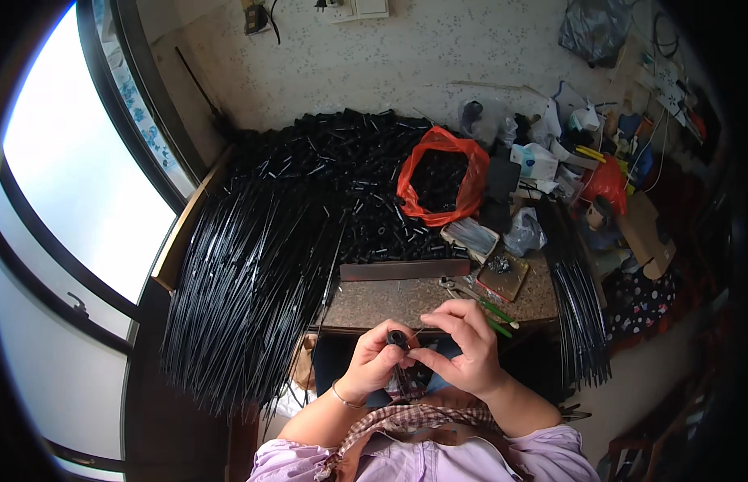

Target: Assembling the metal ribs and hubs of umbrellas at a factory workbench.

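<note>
Seated at a crowded surface (382,308), a person in a lilac shirt works on a single hollow-ended black cylinder (396,338), held just past the surface's near edge, above the lap. The left hand (369,363) is closed around the cylinder, thumb and fingers pressing its sides with the open end up. The right hand (465,345) is curled beside it, its thumb near the cylinder's rim and its forefinger higher, by a thin strand (417,328); whether the fingers grip that strand is too fine to tell. The piece in hand appears to be midway through its handling, neither set down nor let go. By all appearances, much is left: a broad heap of small black pieces (326,157) covers the back of the surface, and more dark pieces lie inside an open red plastic bag (475,173). To the left, a great sheaf of long black strips (229,305) hangs over the edge; a smaller bundle of strips (579,301) hangs at the right. Which of these groups are finished cannot be told. Nearer the right hand lie green-handled pliers (495,308) and a shallow tray (515,287) of small metallic bits.
</note>
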Tool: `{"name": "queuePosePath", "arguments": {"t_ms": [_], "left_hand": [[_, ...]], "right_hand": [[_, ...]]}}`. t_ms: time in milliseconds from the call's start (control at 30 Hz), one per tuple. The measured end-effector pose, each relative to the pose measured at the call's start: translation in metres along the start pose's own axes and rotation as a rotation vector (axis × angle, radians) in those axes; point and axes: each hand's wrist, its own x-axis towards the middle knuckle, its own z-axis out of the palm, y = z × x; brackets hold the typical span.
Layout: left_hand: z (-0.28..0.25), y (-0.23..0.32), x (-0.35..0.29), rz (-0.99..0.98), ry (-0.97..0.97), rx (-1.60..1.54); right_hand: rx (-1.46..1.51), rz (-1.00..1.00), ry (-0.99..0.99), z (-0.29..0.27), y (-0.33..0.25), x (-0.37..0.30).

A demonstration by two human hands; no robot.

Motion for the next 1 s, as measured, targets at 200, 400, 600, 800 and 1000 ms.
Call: {"name": "queuePosePath", "arguments": {"t_ms": [200,400,600,800,1000], "left_hand": [[0.009,-0.003,0.002,0.112,0.155,0.231],[0.009,0.023,0.012,0.300,-0.105,0.510],[-0.015,0.047,0.012,0.267,0.078,0.358],[-0.008,0.027,0.016,0.090,-0.176,0.406],[-0.013,0.037,0.023,0.114,0.083,0.301]], "right_hand": [[-0.351,-0.177,-0.059,0.000,-0.013,0.012],[0.149,-0.123,-0.172,-0.007,-0.008,0.007],[-0.455,0.325,-0.249,-0.032,0.088,-0.083],[-0.692,0.561,-0.453,-0.018,0.129,-0.145],[1.063,1.155,-0.121,-0.021,0.056,-0.081]]}}
